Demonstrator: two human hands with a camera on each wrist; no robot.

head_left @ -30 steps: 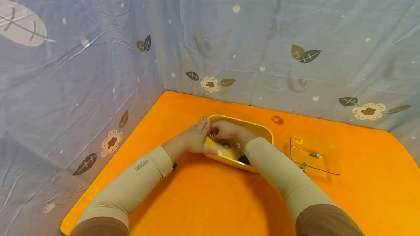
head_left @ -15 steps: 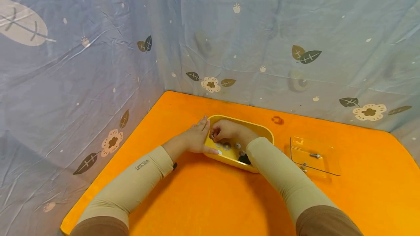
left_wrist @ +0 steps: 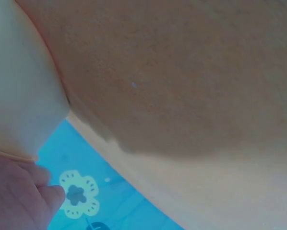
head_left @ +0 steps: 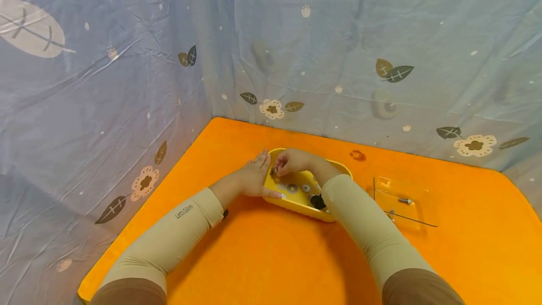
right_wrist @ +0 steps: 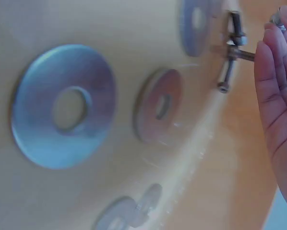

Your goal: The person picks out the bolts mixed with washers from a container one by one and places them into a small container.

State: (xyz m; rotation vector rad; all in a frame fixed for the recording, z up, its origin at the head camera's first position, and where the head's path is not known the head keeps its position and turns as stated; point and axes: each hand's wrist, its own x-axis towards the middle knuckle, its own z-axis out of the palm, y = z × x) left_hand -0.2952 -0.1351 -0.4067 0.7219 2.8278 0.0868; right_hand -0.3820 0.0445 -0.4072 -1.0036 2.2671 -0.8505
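Observation:
My right hand [head_left: 296, 161] is in the yellow tub [head_left: 296, 207], near its left end, and pinches a small metal bolt [right_wrist: 278, 20] between fingertips and thumb. Below those fingers, several more bolts [right_wrist: 233, 51] lie together in the tub. Flat metal washers [right_wrist: 64, 106] are spread over the tub floor. My left hand [head_left: 252, 179] rests against the tub's left end, thumb spread along the near rim and fingers straight. In the left wrist view, a cream sleeve [left_wrist: 21, 86] and part of a hand [left_wrist: 18, 196] show, without any held thing.
To the right stands a clear tray [head_left: 383, 183] with a bolt [head_left: 405, 200] and other small hardware inside, partly behind my right sleeve. A black piece [head_left: 317, 202] sits at the tub's near side. The orange table [head_left: 254, 258] meets a patterned curtain behind.
My right hand has risen slightly from the tub floor, with a bolt now visible at its fingertips. More of the washers and the black piece shows. The left hand stays put.

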